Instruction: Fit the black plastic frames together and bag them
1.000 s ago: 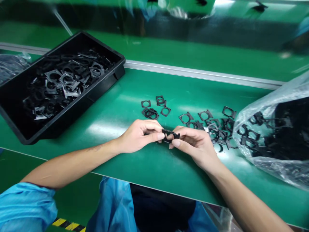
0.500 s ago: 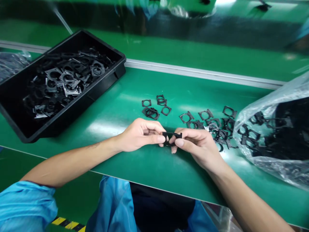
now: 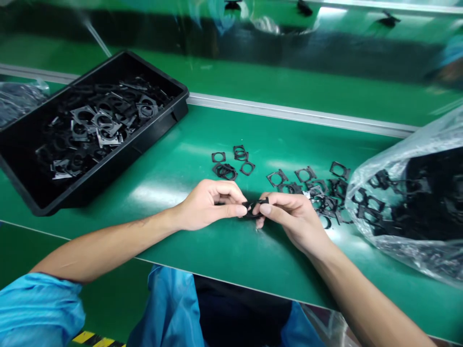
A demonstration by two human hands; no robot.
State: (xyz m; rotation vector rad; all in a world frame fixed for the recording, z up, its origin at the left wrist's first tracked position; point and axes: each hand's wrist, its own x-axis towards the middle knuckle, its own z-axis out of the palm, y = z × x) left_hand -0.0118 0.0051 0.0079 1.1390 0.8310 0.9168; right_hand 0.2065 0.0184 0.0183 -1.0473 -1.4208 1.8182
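Observation:
Between my two hands is a black square frame with a round hole (image 3: pixel 256 208), held just above the green table (image 3: pixel 202 260). My left hand (image 3: pixel 211 205) pinches its left end between thumb and fingers. At its right end my right hand (image 3: pixel 289 212) grips it the same way, and fingertips partly cover it. Beyond my hands lies a small group of similar black frames (image 3: pixel 247 167), some overlapping. A looser pile of such frames (image 3: pixel 327 197) spreads to the right of my right hand.
A black bin (image 3: pixel 144 137) filled with similar frames stands at the left. On the right a clear plastic bag (image 3: pixel 365 241) lies with its mouth toward the pile, black parts inside. A metal rail (image 3: pixel 289 115) runs along the table's back, and another plastic bag (image 3: pixel 21 99) sits at far left.
The black frame has tilted in my fingers, so it now looks narrower and more edge-on. My right hand has shifted slightly left. The view has also moved a little.

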